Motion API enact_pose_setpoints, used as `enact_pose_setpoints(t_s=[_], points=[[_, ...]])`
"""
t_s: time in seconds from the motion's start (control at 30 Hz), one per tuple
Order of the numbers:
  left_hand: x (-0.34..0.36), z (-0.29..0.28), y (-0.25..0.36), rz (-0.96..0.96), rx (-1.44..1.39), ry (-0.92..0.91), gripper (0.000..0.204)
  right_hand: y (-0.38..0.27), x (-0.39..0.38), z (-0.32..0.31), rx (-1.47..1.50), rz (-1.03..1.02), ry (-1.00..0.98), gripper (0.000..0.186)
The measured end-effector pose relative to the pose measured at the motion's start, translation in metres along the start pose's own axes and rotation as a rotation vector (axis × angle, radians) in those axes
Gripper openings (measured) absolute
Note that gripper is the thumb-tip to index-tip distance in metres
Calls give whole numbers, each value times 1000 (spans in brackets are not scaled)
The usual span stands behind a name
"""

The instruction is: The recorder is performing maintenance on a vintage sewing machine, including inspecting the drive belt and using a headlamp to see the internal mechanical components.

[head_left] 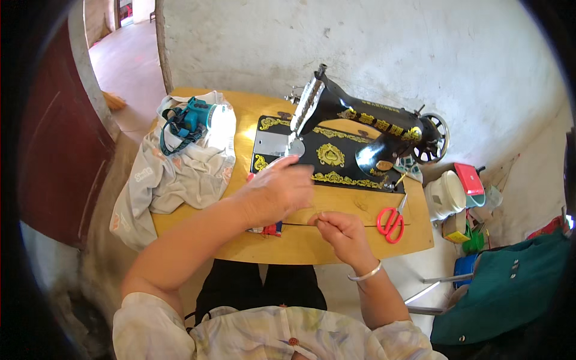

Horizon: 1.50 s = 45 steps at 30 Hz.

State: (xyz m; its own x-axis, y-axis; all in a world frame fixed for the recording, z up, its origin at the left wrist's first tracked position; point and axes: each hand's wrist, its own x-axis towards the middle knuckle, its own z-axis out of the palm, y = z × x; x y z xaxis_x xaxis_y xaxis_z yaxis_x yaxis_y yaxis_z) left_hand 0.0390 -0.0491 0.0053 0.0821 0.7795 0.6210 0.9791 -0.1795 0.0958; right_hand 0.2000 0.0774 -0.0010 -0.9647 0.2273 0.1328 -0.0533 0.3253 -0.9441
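Note:
A black sewing machine with gold ornament stands on a yellow wooden table. My left hand is raised in front of the needle area, its fingers partly smeared by motion. Below it lies a piece of red-and-dark fabric, mostly hidden by the hand. My right hand is pinched at the table's front, right of the left hand; what is between finger and thumb is too small to make out. Red-handled scissors lie to its right.
Pale cloth with a teal strapped device covers the table's left part. White buckets, a red lidded item and a chair draped in green cloth are at right. A maroon door and doorway are left; a wall stands behind.

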Motion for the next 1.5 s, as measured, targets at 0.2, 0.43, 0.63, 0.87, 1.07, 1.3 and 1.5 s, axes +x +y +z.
enact_pose_setpoints(t_s=[0.2,0.43,0.63,0.87,1.07,1.3,1.5], points=[[-29,9,24,-62,-293,18,12,-15,-18,-10,-47,109,-152,14],[-53,-8,13,-359,-196,-67,13,-18,-28,-60,-302,54,-389,14],[-43,-9,12,-463,-305,-24,9,-22,-52,-137,-214,227,543,13],[-39,-13,16,-477,-377,-111,7,50,-60,-162,-902,156,631,30],[-36,-30,39,-447,-481,-204,8,76,-54,-147,-1111,60,552,35],[-31,-32,74,-407,-779,-422,7,80,-70,-199,-1117,119,508,31],[-19,-26,84,-482,-810,-501,7,74,21,-212,-274,10,638,26]])
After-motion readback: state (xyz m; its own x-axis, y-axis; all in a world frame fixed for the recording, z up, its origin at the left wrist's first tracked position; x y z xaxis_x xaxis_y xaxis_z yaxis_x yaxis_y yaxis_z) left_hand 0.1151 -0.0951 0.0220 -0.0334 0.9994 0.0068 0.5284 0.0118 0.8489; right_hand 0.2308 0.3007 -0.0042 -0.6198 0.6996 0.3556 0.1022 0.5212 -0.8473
